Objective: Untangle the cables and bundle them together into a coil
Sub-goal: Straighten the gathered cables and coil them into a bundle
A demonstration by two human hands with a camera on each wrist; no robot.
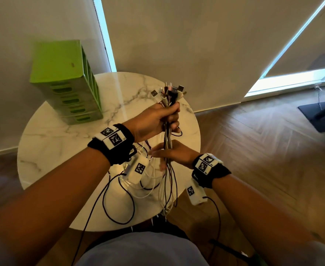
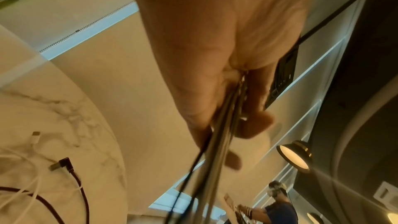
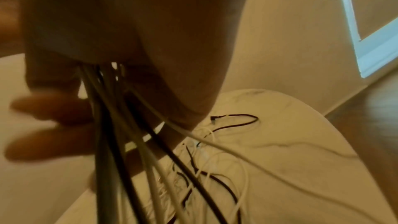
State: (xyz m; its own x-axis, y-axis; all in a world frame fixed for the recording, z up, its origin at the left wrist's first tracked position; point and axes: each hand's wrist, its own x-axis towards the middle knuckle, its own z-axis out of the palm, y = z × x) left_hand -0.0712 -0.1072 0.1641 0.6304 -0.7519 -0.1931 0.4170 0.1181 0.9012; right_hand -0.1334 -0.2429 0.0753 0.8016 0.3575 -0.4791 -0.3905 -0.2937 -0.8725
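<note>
The fingers [image 1: 172, 109] of the left hand [image 1: 150, 121] are curled tight round the cables [image 1: 168, 143] just below their plugs [image 1: 169, 91], so the plug ends stand up together like a bunch of stalks at about 12 o'clock from the fist. Below it, towards 6 o'clock, the right hand [image 1: 174, 153] lies against the same strands with its fingers stretched out and a little apart; the right wrist view shows the strands running down between the fingers and the palm, but whether the thumb pinches them I cannot tell, since that hand is blurred.

The cables hang from the left fist in a fairly straight run, pass the right hand, and then spread into loose loops on the table [image 1: 48, 143] and over its near edge at 6 o'clock. A dark red cord [image 2: 75, 180] with an angled plug and some white leads [image 2: 23, 168] lie slack on the marble.

As I judge it, one end of each cable has been gathered and lined up, which is a good part of the untangling. The lower lengths look to be only partly sorted: the white and dark strands cross each other on the tabletop. No coil has been started. What is left, by my reading, is to run the right hand down the strands to free the tails, then wind the whole lot into loops.

A green rack [image 1: 65, 81] stands on the table at 10 o'clock from the hands.
</note>
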